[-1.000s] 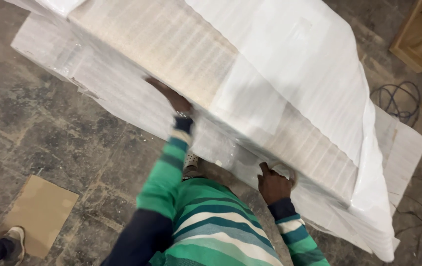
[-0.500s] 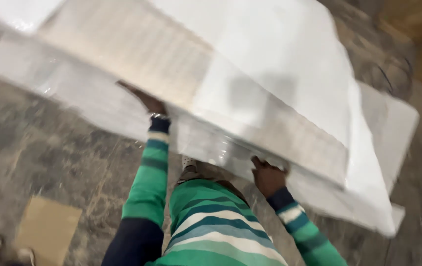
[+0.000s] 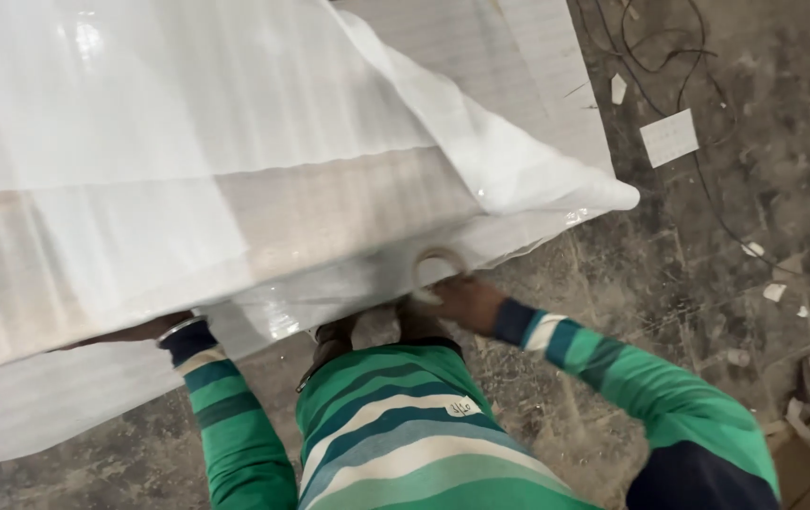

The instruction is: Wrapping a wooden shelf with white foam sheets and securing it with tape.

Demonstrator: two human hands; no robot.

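White foam-wrapped panel (image 3: 235, 189), large, fills upper left of frame, tilted above floor (image 3: 707, 246). Left hand (image 3: 131, 332) under panel's lower edge, left of centre, mostly hidden; grip cannot tell. Right hand (image 3: 457, 300) at centre, closed on tape roll (image 3: 436, 271), pressed to panel's edge. Cables (image 3: 669, 57), paper scraps (image 3: 669, 137) on floor, upper right.

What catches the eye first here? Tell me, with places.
A big flat slab wrapped in white foam sheet fills the upper left. At its lower edge the right hand holds a roll of clear tape; the left hand is tucked beneath it. Black cables trail across the grey floor at upper right.
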